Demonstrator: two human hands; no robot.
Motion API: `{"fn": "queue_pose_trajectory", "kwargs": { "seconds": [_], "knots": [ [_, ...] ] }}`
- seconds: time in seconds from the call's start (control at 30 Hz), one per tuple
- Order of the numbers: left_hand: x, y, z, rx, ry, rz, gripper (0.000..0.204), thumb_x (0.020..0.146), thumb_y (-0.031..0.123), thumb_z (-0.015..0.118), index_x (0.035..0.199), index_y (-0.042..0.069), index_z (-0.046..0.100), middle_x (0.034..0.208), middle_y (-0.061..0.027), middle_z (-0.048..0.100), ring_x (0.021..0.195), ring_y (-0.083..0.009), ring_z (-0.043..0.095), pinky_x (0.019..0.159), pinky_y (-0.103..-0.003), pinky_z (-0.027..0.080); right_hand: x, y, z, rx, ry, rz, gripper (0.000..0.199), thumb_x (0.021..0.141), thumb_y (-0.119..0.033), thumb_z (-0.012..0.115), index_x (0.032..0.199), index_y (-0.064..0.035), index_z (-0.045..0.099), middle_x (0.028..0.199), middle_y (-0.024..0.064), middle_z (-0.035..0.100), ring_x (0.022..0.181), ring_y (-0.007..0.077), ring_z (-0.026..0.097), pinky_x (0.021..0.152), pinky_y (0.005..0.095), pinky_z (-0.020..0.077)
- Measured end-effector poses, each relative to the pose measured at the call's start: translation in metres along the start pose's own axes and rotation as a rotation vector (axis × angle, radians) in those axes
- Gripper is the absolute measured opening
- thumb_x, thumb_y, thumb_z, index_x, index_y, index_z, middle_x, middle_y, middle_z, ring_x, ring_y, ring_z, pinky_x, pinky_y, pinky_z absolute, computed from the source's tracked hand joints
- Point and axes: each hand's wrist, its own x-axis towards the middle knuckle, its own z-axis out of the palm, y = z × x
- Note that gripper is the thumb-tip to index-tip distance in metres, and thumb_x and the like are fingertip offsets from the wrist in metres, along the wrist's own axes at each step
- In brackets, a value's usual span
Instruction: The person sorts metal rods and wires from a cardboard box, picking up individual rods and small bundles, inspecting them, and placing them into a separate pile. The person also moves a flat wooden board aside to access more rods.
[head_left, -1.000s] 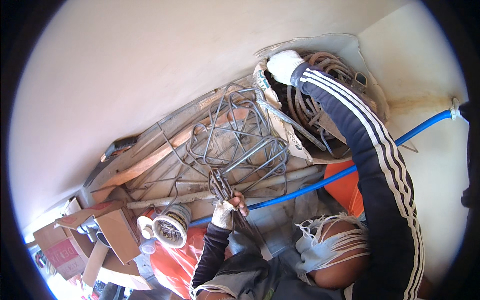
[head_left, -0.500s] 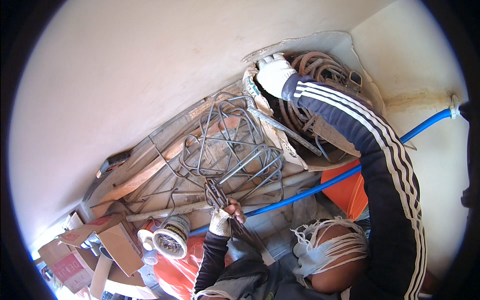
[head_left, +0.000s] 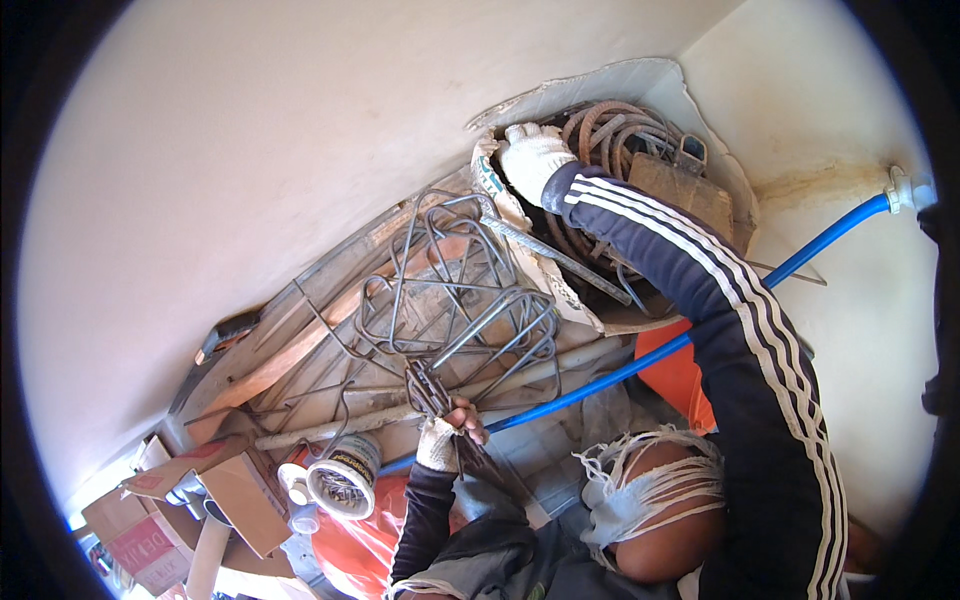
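- Bundle of dark metal rods [head_left: 428,388], upright-leaning above the person's left hand [head_left: 447,438], in front of the knees; the gloved grip is closed around it, with bare fingertips wrapped over the near side.
- Right hand [head_left: 535,162], in a white knit glove, is at the wall-side edge of the torn sack [head_left: 492,185], beside the coiled rusty bars [head_left: 600,130]. Its fingers look bent, but how far that grip is open, and whether it has hold of anything, I cannot tell.
- Step in hand, as I judge it: the left hand carries the bundle while the right reaches to the sack.
- A next move from here would call for a firm left grip, and for clearing the blue hose [head_left: 620,375] and the tangle of bent steel bars [head_left: 480,320] between the bundle and the sack.
- Hidden: the right fingertips, and much of the sack's inside, behind the striped right sleeve [head_left: 690,245].
- Hard to make out: the bundle's lower ends against dark clothing, and the small pieces in the tub [head_left: 357,458].
- Cut off: the cardboard boxes [head_left: 250,505], at the lower left.
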Motion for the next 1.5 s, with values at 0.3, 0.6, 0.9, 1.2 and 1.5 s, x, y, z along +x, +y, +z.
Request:
{"fn": "queue_pose_trajectory", "kwargs": {
  "seconds": [0.3, 0.6, 0.9, 1.2, 1.5],
  "knots": [
    [0.001, -0.001, -0.003, -0.024, -0.032, 0.011, 0.021, 0.094, 0.014, 0.066, 0.112, 0.008, 0.059, 0.081, -0.0093, 0.059, 0.067, -0.0246, 0.06, 0.064, -0.041, 0.048, -0.004, 0.0, -0.02, -0.167, -0.054, 0.006, 0.027, 0.093, -0.022, 0.051, 0.113, -0.0094, 0.065, 0.12, 0.0191, 0.059, 0.113, 0.0361, 0.058, 0.093, 0.0524, 0.0463],
    [0.002, 0.0, -0.002, -0.015, -0.047, -0.02, 0.019, 0.094, 0.017, 0.063, 0.112, 0.011, 0.059, 0.081, -0.0065, 0.058, 0.071, -0.023, 0.057, 0.066, -0.042, 0.047, -0.002, 0.002, -0.019, -0.149, 0.014, -0.006, 0.029, 0.093, -0.019, 0.05, 0.118, -0.0119, 0.064, 0.115, 0.0133, 0.063, 0.109, 0.0332, 0.063, 0.09, 0.0529, 0.0483],
    [0.002, -0.001, -0.004, 0.046, -0.019, 0.001, 0.019, 0.094, 0.016, 0.065, 0.111, 0.011, 0.059, 0.082, -0.0065, 0.058, 0.072, -0.0228, 0.057, 0.066, -0.041, 0.048, 0.007, 0.008, -0.029, -0.079, -0.057, -0.011, 0.03, 0.088, -0.016, 0.058, 0.116, -0.0064, 0.063, 0.112, 0.0159, 0.066, 0.097, 0.0355, 0.068, 0.082, 0.0486, 0.055],
    [0.002, -0.001, -0.004, 0.044, -0.003, 0.022, 0.023, 0.09, 0.02, 0.066, 0.11, 0.008, 0.06, 0.081, -0.0097, 0.061, 0.067, -0.0264, 0.059, 0.064, -0.042, 0.049, 0.002, 0.065, -0.058, 0.943, 0.066, -0.038, 0.023, 0.097, -0.009, 0.057, 0.118, 0.0007, 0.061, 0.107, 0.0103, 0.071, 0.097, 0.0197, 0.069, 0.085, 0.0319, 0.0557],
    [0.003, -0.002, -0.005, -0.001, 0.012, 0.028, 0.029, 0.088, 0.02, 0.068, 0.111, 0.004, 0.058, 0.08, -0.0123, 0.062, 0.065, -0.0283, 0.061, 0.062, -0.044, 0.05, -0.032, 0.085, -0.112, 1.491, -0.436, 0.153, 0.034, 0.097, -0.021, 0.063, 0.124, -0.001, 0.058, 0.103, 0.0132, 0.07, 0.096, 0.0226, 0.07, 0.083, 0.0358, 0.0579]
  ]
}}
